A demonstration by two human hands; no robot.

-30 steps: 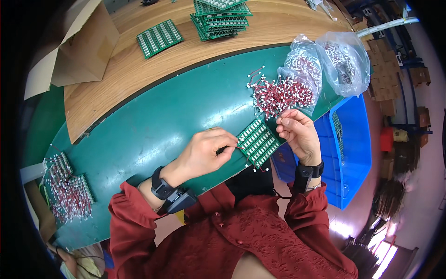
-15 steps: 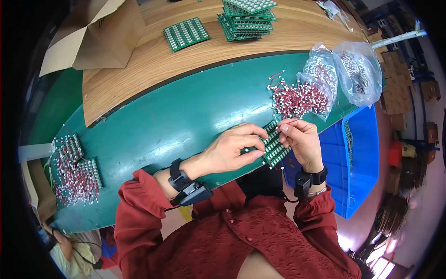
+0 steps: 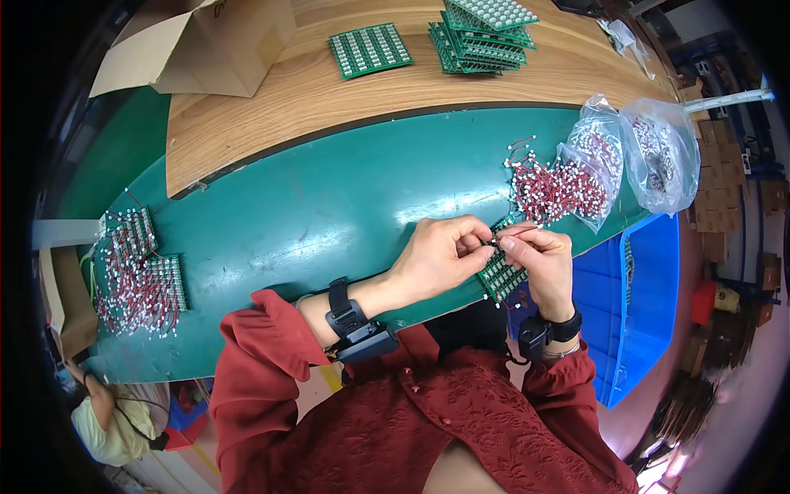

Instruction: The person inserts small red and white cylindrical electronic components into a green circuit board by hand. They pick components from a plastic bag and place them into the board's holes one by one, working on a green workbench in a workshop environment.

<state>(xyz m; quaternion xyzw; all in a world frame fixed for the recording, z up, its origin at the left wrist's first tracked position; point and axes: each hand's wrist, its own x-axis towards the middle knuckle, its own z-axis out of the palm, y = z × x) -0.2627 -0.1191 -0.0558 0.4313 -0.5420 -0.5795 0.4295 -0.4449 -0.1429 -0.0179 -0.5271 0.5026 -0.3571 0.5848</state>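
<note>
A green circuit board [image 3: 500, 282] with rows of pale parts lies at the table's near edge, partly covered by my hands. My right hand [image 3: 543, 262] pinches a short red cable [image 3: 520, 230] between thumb and fingers, above the board. My left hand [image 3: 444, 257] is closed in a pinch, its fingertips meeting the right hand's at a small white connector [image 3: 494, 242]; what sits between the left fingers is mostly hidden. Just beyond lies a heap of red cables with white connectors [image 3: 553, 189].
Two clear plastic bags [image 3: 663, 160] of cables stand right of the heap. A blue bin [image 3: 605, 321] is below the table's right edge. Wired boards [image 3: 140, 276] lie far left. A board stack [image 3: 481, 45], a single board [image 3: 370, 51] and a carton [image 3: 218, 53] occupy the wooden top. Another person [image 3: 111, 424] is lower left.
My left fingers, spread apart before, have closed and come over to the right hand's fingertips above the board. The whole view has shifted slightly.
</note>
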